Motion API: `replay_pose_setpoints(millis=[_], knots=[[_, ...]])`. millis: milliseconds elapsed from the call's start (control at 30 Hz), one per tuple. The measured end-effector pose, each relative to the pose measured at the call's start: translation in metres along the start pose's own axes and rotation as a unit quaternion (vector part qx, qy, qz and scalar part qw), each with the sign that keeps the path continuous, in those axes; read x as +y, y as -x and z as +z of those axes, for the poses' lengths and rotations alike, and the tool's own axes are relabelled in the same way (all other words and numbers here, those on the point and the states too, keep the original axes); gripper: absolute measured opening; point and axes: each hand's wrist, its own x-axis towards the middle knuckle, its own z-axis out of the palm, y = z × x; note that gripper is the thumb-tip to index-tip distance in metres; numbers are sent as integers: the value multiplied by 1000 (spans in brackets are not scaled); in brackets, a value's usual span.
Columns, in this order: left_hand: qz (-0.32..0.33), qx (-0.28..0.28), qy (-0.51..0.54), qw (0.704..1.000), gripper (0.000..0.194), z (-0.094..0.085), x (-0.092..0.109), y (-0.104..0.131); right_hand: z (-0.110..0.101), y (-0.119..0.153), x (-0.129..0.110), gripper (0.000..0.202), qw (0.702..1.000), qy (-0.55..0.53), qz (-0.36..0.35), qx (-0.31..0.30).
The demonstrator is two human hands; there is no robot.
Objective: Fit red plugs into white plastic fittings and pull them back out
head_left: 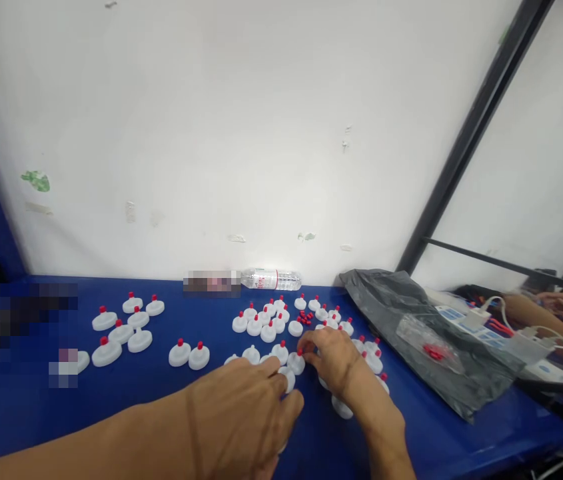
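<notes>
Head view: a clear bag (431,337) is seen on top of a big grey bag (376,297), at the right side of the blue tabletop (186,320). Small red bits (434,352) are held inside the clear bag. What is inside the grey bag cannot be seen. A clear bottle (288,280) is laid on its side by the white wall (261,133); whether any water is in it cannot be told.

Many white lids (106,352) are spread over the tabletop, some to the left and more in the middle. Most are topped with red, and bare white tops are shown by a few. Loose red caps (305,318) are heaped among the middle ones.

A small red cap (300,352) is pinched by the fingers of the right hand (334,357), which are nearly closed, just over one white lid (296,364). The fingers of the left hand (248,400) are bent beside it; how far open they are, or what is held, cannot be told.

Some lids are partly hidden by both hands. Things at the far left are covered by blurry squares. At the right edge, another person's arm (526,320) is cut off and partly hidden behind wires (501,310).
</notes>
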Motion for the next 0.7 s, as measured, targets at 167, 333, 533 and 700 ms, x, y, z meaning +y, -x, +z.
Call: replay_pose_setpoints(millis=[167, 333, 533, 700], knots=[[-116, -6, 19, 993, 26, -39, -24, 31, -11, 1, -3, 27, 1000, 0, 6, 22], [-206, 109, -2, 972, 55, -17, -61, 77, -20, 7, -14, 19, 993, -47, -18, 104], [-203, 182, -51, 961, 38, -8, -55, 84, -7, 19, -63, 7, 911, -235, -218, 260], [-186, 226, -37, 955, 32, -6, -41, 81, 0, 21, -84, 14, 892, -242, -253, 287]])
